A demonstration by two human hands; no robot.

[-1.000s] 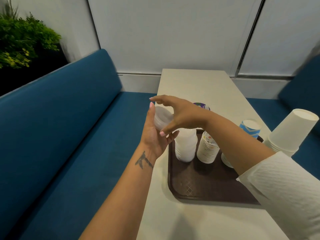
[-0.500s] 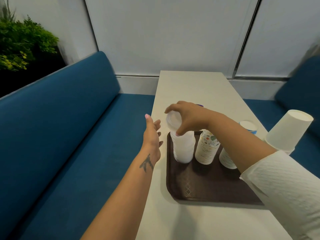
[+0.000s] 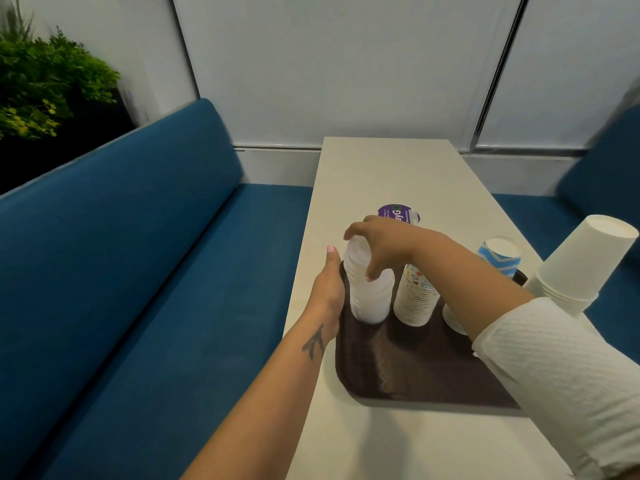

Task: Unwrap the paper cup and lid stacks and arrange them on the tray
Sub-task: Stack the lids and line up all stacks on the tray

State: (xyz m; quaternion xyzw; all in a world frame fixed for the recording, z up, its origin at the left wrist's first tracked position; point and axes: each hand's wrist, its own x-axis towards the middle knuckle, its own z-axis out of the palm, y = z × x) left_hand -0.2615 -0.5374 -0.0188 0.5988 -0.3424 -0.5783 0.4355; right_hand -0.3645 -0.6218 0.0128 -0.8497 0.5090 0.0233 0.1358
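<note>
A dark brown tray [image 3: 408,375] lies on the cream table [image 3: 391,168]. At its far left stands a tall stack of translucent white lids [image 3: 372,299]. My right hand [image 3: 384,247] reaches across and grips the top of that stack with curled fingers. My left hand [image 3: 329,285] lies flat against the stack's left side, fingers straight. Right of the lids stands a stack of patterned paper cups [image 3: 415,299]. Another cup stack [image 3: 453,318] is mostly hidden behind my right forearm. A blue-and-white cup stack [image 3: 498,256] shows farther back.
A tilted stack of plain white cups [image 3: 581,265] stands at the table's right edge. A purple-topped container [image 3: 398,213] sits beyond the tray. Blue bench seats [image 3: 138,271] flank the table. A green plant [image 3: 45,84] is at the upper left.
My right hand set the lids it held onto the stack on the tray and pressed down. My left hand let go of them and moved in flat against the stack's side.
</note>
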